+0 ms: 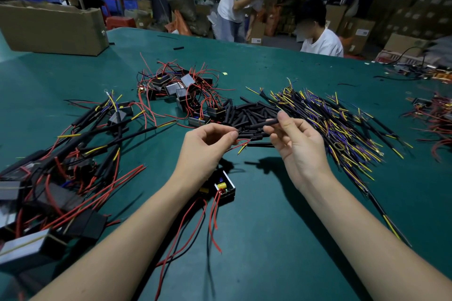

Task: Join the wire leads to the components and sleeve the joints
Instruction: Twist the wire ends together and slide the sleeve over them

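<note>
The right hand point(297, 144) pinches a light, pliable black sleeve point(263, 124) near its end, while the left hand point(208, 146) pinches thin, floppy wire leads point(242, 143) close to their tips.

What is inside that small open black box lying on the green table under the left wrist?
Inside the small open black box a yellow cylindrical part shows, and red wires run out of it. The left hand and wrist cover the rest of its inside.
</note>
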